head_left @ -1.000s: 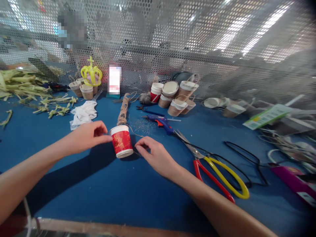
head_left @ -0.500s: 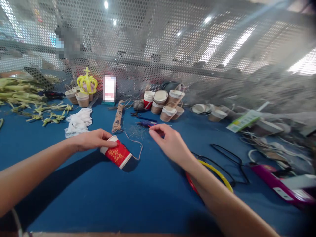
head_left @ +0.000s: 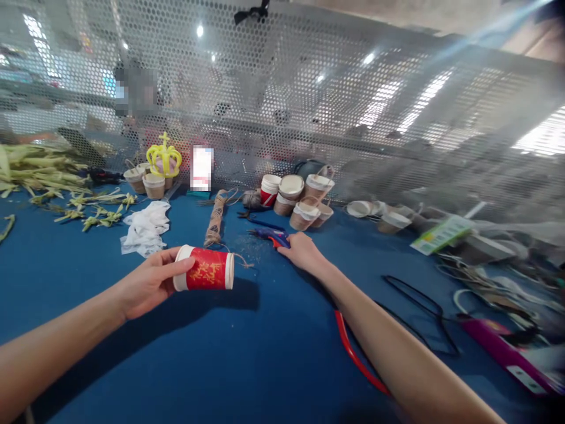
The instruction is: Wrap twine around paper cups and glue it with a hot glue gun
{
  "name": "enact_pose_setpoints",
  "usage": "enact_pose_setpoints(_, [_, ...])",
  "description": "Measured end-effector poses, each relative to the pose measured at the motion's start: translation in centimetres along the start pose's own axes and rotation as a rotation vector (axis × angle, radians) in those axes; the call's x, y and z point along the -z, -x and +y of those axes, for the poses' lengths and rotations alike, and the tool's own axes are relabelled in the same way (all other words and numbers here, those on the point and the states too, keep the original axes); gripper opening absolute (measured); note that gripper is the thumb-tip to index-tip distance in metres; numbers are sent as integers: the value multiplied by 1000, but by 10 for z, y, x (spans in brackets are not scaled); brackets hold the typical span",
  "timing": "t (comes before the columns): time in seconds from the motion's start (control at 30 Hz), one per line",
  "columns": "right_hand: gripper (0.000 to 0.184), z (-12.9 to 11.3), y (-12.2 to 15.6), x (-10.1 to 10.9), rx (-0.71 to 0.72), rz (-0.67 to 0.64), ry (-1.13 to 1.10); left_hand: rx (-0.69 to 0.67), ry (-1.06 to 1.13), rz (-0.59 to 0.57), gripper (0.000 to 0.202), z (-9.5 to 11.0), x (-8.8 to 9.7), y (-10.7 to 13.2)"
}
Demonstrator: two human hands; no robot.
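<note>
A red and white paper cup (head_left: 210, 268) with gold lettering lies sideways in my left hand (head_left: 152, 277), thumb across its side, raised above its shadow. Twine (head_left: 242, 260) trails from behind the cup's right end. My right hand (head_left: 302, 252) is closed around the handle of a blue glue gun (head_left: 273, 234) with an orange trigger, its nozzle facing left. Behind the cup lies a twine-wrapped roll (head_left: 216, 219). Dark pliers (head_left: 256, 221) rest just beyond the glue gun.
Several twine-wrapped cups (head_left: 304, 215) stand at the back, near a phone (head_left: 202, 168) and a yellow crown (head_left: 164, 159). White cloth (head_left: 148, 227) lies left. A red hoop (head_left: 353, 347) is under my right forearm; a purple power strip (head_left: 498, 350) lies right.
My left hand has lifted the cup and turned it nearly level. My right hand has gone from above the table to the glue gun and closed on its handle.
</note>
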State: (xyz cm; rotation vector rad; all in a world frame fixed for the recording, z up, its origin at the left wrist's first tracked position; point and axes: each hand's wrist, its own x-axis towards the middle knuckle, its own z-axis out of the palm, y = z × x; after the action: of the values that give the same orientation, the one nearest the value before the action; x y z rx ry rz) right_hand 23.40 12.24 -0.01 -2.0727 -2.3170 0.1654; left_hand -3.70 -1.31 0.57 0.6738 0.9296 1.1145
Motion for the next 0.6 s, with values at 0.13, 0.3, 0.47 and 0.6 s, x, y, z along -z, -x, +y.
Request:
enact_pose_setpoints(0.13, [27,-3,-1,-5,-38,76,-82,-14,16,-35,24,-4,5,1])
enact_pose_setpoints(0.3, [32,-8,25,24,-27,199,-273,-9,4,-50,22,-4,3,4])
enact_pose_setpoints(0.47, [19,-21,79,49,127,-67,-940,28,9,-37,20,-6,0,3])
enact_pose_setpoints(0.6, [24,-30,107,41,187,-191,-1040,31,-98,6,17,-8,1,0])
